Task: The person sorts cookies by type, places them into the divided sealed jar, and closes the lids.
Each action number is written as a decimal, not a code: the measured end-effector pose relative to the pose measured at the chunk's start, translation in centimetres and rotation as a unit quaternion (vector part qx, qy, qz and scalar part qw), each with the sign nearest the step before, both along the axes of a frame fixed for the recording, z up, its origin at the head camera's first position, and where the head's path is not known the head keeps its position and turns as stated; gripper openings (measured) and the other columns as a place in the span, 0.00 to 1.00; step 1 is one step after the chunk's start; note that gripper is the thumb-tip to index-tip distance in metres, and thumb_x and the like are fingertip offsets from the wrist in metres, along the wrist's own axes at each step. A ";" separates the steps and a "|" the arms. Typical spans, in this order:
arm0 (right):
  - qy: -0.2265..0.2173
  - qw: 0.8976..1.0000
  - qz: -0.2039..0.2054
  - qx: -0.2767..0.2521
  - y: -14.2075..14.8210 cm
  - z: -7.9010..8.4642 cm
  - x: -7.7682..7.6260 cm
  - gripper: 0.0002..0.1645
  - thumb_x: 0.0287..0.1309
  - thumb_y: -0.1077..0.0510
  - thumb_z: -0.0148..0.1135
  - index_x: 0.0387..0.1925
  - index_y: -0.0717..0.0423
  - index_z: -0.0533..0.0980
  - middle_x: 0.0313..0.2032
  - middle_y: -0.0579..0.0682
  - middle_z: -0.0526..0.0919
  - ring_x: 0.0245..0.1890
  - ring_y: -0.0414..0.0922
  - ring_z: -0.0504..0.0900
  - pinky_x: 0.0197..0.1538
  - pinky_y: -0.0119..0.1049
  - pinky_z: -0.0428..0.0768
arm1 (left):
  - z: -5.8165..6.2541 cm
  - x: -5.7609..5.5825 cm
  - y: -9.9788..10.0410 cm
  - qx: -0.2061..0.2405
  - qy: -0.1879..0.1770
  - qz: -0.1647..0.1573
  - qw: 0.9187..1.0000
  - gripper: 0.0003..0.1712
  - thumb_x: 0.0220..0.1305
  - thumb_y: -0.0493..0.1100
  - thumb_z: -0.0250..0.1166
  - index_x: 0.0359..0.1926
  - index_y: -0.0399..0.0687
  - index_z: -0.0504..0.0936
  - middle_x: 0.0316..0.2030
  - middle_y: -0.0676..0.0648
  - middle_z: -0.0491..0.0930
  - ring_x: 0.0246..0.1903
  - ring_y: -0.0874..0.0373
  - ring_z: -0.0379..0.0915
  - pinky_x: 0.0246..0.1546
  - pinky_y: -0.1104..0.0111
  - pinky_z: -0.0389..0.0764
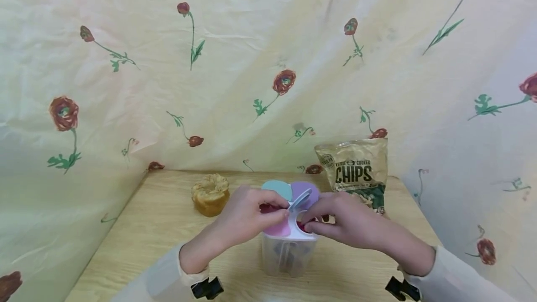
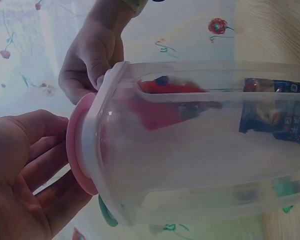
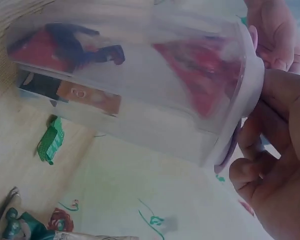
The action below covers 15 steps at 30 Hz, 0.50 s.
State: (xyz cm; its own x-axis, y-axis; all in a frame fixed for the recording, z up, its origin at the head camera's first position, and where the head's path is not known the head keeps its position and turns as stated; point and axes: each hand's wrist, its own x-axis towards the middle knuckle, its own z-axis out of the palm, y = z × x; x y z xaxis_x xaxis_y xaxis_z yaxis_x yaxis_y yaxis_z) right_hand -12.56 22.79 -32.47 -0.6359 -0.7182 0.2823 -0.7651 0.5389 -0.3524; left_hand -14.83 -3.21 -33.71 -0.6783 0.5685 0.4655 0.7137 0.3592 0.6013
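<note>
A clear plastic storage container (image 1: 289, 260) with a white top stands on the table, its compartments covered by pink (image 1: 280, 229), teal (image 1: 276, 189) and purple (image 1: 308, 189) lids. My left hand (image 1: 248, 211) pinches a raised light-blue lid (image 1: 300, 199) between thumb and finger. At the round opening under that lid, my right hand (image 1: 351, 220) pinches a red packet (image 1: 301, 225). Most of this red packet (image 3: 202, 72) hangs inside the compartment, just below the top. Lower down lie a dark-blue wrapped snack (image 2: 275, 109) and other wrapped pieces, including a brown one (image 3: 90, 97).
A ring-shaped pastry (image 1: 210, 195) sits on the wooden table (image 1: 142, 246), left of the container. A chips bag (image 1: 356, 167) stands at the back right. Behind the table hangs flowered cloth (image 1: 235, 97).
</note>
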 end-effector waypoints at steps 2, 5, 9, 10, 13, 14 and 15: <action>0.003 0.999 0.009 -0.031 0.3 -0.2 0.0 0.08 0.63 0.55 0.72 0.40 0.36 0.87 0.38 0.30 0.85 0.36 0.29 0.80 0.37 0.27 0.81 | 0.0 0.0 0.1 -0.001 0.002 -0.002 1.000 0.04 0.60 0.41 0.73 0.37 0.53 0.92 0.32 0.59 0.89 0.30 0.75 0.78 0.35 0.74 0.83; 0.005 0.999 0.021 -0.036 0.7 -0.2 0.0 0.09 0.64 0.56 0.71 0.42 0.37 0.87 0.38 0.31 0.85 0.34 0.29 0.79 0.34 0.25 0.80 | 0.1 0.0 0.2 -0.001 0.002 -0.002 1.000 0.04 0.60 0.41 0.73 0.37 0.52 0.92 0.32 0.59 0.90 0.31 0.75 0.79 0.35 0.75 0.83; -0.004 1.000 0.030 -0.009 0.9 0.0 0.1 0.11 0.69 0.56 0.66 0.47 0.36 0.86 0.38 0.30 0.85 0.29 0.26 0.75 0.30 0.22 0.75 | 0.3 0.1 0.1 -0.004 0.004 -0.001 1.000 0.04 0.60 0.41 0.73 0.37 0.52 0.92 0.32 0.59 0.89 0.31 0.75 0.79 0.35 0.75 0.83; -0.007 0.999 0.035 -0.011 0.9 0.1 0.0 0.11 0.69 0.57 0.65 0.48 0.37 0.86 0.38 0.31 0.86 0.28 0.26 0.74 0.29 0.22 0.75 | 0.3 0.1 0.1 -0.005 0.003 -0.001 1.000 0.04 0.60 0.41 0.73 0.37 0.52 0.92 0.32 0.59 0.89 0.31 0.75 0.79 0.35 0.74 0.83; -0.005 0.998 0.041 -0.058 1.1 0.5 -0.1 0.11 0.66 0.60 0.67 0.45 0.40 0.86 0.36 0.34 0.87 0.24 0.27 0.73 0.26 0.22 0.74 | 0.2 0.2 0.2 -0.007 0.000 -0.002 1.000 0.04 0.60 0.41 0.73 0.37 0.52 0.92 0.32 0.59 0.89 0.31 0.75 0.79 0.35 0.74 0.83; 0.000 0.996 0.036 -0.081 1.2 0.7 -0.2 0.11 0.64 0.61 0.69 0.43 0.41 0.86 0.36 0.34 0.87 0.23 0.27 0.72 0.24 0.23 0.73 | 0.2 0.2 0.2 -0.007 -0.001 -0.002 1.000 0.04 0.60 0.41 0.73 0.37 0.52 0.92 0.32 0.58 0.89 0.31 0.75 0.79 0.35 0.73 0.83; 0.006 0.994 0.028 -0.103 1.4 0.9 -0.4 0.11 0.62 0.63 0.70 0.42 0.42 0.86 0.34 0.34 0.87 0.22 0.28 0.71 0.23 0.23 0.72 | 0.2 0.2 0.2 -0.007 -0.002 -0.002 1.000 0.04 0.60 0.41 0.74 0.37 0.52 0.92 0.32 0.58 0.89 0.31 0.74 0.78 0.35 0.73 0.83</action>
State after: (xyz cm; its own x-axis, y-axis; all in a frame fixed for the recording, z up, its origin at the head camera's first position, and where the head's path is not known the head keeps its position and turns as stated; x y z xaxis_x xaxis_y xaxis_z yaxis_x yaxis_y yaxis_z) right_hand -12.92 24.20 -31.52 -0.5920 -0.6788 0.4345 -0.7969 0.4125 -0.4414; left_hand -14.63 -3.00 -33.50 -0.6776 0.5779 0.4548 0.7129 0.3644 0.5991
